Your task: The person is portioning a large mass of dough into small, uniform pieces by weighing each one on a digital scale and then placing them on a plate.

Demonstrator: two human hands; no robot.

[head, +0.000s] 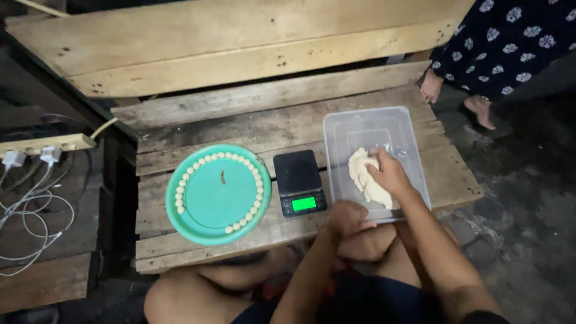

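Note:
My right hand (389, 173) reaches into a clear plastic tub (372, 126) and grips a pale lump of dough (363, 177) lying in it. My left hand (347, 218) rests closed at the near edge of the wooden bench, just below the tub's front corner, with nothing visible in it. Left of the tub stands a small black digital scale (298, 182) with a lit green display. Further left is a round green plate (218, 193) with several small pale dough balls lined along its rim and a small dark speck near its middle.
The low bench of rough wooden planks (198, 135) has a plank backrest. A power strip (45, 144) with white chargers and cables lies at the left. Another person's bare feet (456, 96) and patterned dark skirt are at the upper right, on a dark floor.

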